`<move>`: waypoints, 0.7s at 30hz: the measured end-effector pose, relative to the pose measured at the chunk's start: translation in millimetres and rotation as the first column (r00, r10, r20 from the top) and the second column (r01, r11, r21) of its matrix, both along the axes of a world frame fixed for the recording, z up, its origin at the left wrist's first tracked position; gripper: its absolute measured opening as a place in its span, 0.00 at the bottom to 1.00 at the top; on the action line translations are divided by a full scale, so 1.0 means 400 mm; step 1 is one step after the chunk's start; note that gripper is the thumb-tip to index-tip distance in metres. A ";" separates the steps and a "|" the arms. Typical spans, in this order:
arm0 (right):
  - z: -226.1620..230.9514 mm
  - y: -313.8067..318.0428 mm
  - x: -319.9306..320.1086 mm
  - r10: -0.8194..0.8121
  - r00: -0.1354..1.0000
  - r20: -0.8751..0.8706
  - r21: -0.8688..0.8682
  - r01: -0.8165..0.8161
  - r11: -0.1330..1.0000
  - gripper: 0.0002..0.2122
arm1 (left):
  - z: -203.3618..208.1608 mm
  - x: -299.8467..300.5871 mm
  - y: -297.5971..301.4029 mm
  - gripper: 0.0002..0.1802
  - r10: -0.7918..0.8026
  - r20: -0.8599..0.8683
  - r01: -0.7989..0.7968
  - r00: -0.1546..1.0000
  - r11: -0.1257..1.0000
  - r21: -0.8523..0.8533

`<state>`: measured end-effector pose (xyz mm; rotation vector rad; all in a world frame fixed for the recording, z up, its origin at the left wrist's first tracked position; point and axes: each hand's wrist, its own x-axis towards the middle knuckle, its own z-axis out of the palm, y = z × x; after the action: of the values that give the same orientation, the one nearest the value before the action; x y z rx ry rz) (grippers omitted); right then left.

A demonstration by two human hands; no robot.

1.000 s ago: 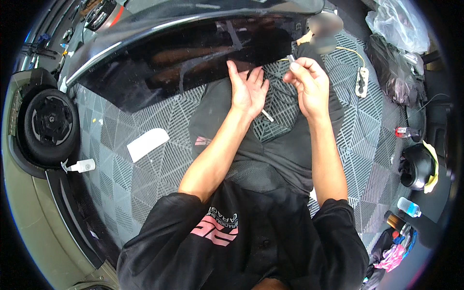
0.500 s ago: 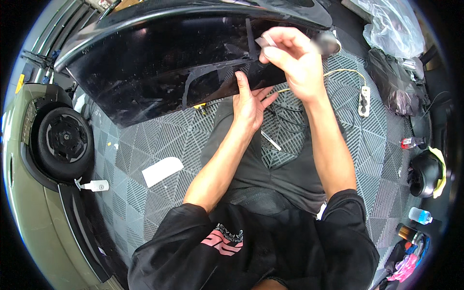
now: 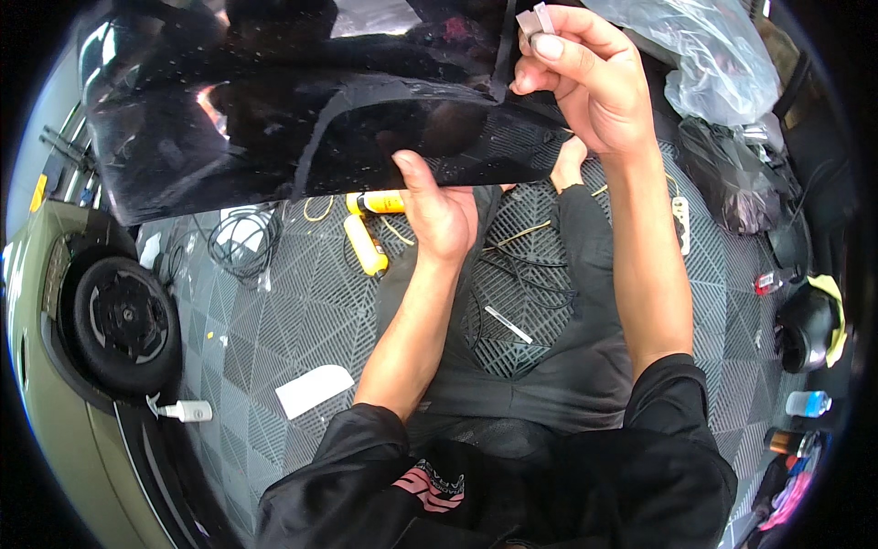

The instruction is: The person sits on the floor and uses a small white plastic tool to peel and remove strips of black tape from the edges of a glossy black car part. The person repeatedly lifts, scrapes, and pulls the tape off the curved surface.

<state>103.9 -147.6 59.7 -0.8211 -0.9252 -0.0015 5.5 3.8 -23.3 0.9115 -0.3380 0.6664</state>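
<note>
A large glossy black panel [image 3: 229,151] with scuffs and dull streaks fills the upper part of the view. Its lower edge is held by my left hand [image 3: 437,220], the thumb on the shiny face and the fingers partly hidden behind. Near the panel's upper right part, my right hand [image 3: 604,91] pinches a small, flat, greyish piece with a bend in it [image 3: 535,22] between thumb and fingers. Whether that piece touches the panel, I cannot tell.
On the grey tiled floor lie yellow bottles [image 3: 366,245], black cables [image 3: 245,240], a thin white-handled tool [image 3: 508,325] and a white sheet [image 3: 315,391]. A spray bottle [image 3: 187,411] and wheel [image 3: 124,313] are left; plastic bags [image 3: 732,174] and a water bottle [image 3: 808,403] right.
The panel has tilted up, showing the yellow bottles and cables beneath it. My right hand has moved up and right with the small piece. My left hand stays on the lower edge.
</note>
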 end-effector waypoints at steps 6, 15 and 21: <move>0.048 -0.020 0.000 -0.061 0.996 0.068 0.098 0.054 0.994 0.11 | 0.092 0.038 -0.035 0.37 -0.085 -0.002 0.085 0.996 0.992 -0.090; 0.056 -0.019 -0.046 -0.592 0.780 0.202 -0.051 0.612 0.789 0.14 | 0.223 0.103 -0.036 0.42 0.078 -0.069 -0.088 0.995 0.981 -0.172; 0.113 0.002 -0.038 -0.673 0.675 0.303 -0.085 0.722 0.686 0.11 | 0.277 0.120 -0.035 0.37 0.046 -0.016 -0.048 0.999 0.975 -0.215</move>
<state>88.8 -147.0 104.9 -1.3576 -0.7927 -0.7228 53.6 -10.2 87.4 0.7175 -0.2297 0.7264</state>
